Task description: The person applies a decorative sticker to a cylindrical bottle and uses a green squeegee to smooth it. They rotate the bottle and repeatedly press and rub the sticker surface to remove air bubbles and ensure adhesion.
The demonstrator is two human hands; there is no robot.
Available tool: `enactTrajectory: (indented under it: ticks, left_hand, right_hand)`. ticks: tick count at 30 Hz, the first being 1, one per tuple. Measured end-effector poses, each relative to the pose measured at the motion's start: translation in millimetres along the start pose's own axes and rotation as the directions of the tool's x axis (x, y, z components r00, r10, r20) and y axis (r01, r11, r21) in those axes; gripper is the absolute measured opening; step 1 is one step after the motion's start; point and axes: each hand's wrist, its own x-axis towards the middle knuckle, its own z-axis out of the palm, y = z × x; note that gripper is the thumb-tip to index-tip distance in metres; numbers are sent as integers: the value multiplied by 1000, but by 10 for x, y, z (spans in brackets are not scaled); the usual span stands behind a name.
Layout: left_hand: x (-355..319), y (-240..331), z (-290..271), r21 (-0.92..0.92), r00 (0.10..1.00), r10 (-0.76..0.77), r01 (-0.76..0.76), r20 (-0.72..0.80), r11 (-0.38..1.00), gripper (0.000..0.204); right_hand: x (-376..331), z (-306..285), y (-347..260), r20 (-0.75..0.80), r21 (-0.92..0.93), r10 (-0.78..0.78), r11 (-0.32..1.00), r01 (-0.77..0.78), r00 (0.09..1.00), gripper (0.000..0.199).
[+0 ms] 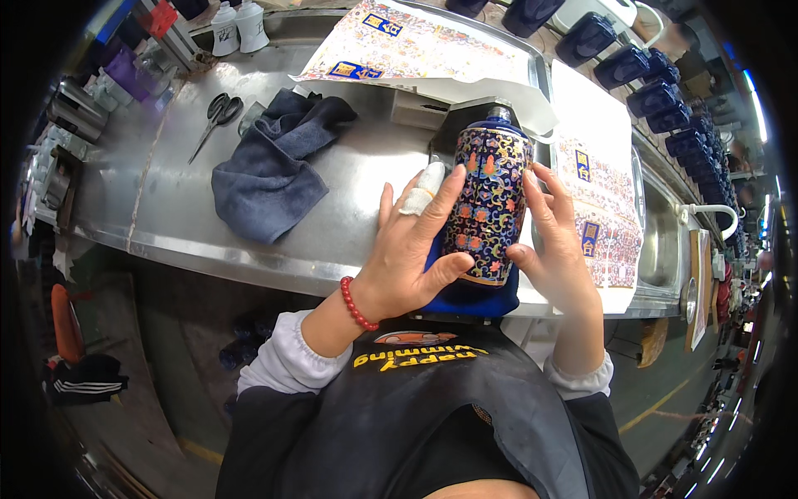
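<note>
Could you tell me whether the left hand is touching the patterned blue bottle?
Touching: the head view shows the left hand with fingers and thumb pressed flat on the blue bottle.

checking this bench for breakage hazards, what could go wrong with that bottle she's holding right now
1. The blue patterned bottle lies at the near edge of the metal table, steadied only by the left hand and right hand; if they slip, it might roll off.
2. The printed sheet beside it overhangs the edge and could snag or slide.
3. The scissors lie open by the grey cloth, a possible cut hazard when reaching.
</note>
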Motion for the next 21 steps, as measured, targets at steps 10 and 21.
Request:
enactTrajectory:
  ticks: [10,21]
  left_hand:
    - [45,32,71,31,999,20,-19,-27,999,90]
    - [62,34,108,103,999,30,-26,-33,994,93]
  right_hand:
    - [202,-167,-101,23,-135,2,991,1,1000,78]
    - [428,-220,-213,126,-216,37,976,-9,991,77]
